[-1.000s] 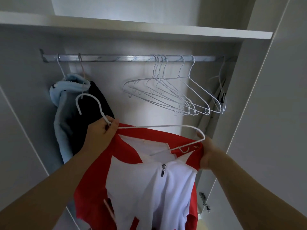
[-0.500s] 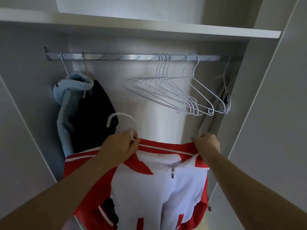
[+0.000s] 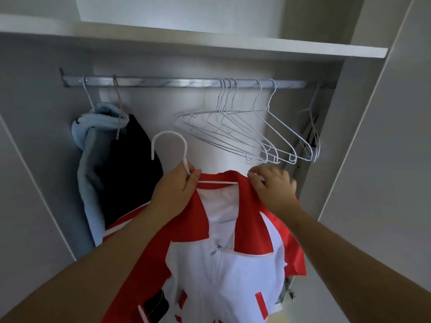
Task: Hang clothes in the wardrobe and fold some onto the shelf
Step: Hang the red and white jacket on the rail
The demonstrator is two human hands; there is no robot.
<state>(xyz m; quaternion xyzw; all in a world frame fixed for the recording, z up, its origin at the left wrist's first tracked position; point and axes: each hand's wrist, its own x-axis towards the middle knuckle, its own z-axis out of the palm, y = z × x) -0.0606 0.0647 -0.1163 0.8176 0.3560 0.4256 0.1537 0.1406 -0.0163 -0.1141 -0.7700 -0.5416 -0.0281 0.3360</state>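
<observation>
The rail (image 3: 163, 81) is a flat, silvery metal bar with faint print along it, and the smooth white shelf (image 3: 186, 44) runs just above it. Below the middle of the rail, clear of it and not hooked on, hangs the jersey (image 3: 224, 264): thin, smooth cloth, red at the collar, shoulders and sides, white down the front, with red blocks low on the white. A short zip with a small metal pull sits under the open collar.

It is threaded on a white hanger (image 3: 185, 145), thicker than the others, whose rounded hook stands upright well short of the rail. A straight length of it shows across the neck opening.

My left grip (image 3: 179, 192) is closed round the hanger's neck, thumb and fingers curled where the hook meets the shoulders, touching the red collar. My right grip (image 3: 272, 187) pinches the red shoulder cloth with bent fingertips, over the hanger's arm.

On the right half of the rail a bunch of thin white wire hangers (image 3: 233, 136) hangs empty, fanned and tilted. At the rail's left end hang a fleecy pale blue garment (image 3: 88, 159) and, touching it, a plain black garment (image 3: 133, 171)
</observation>
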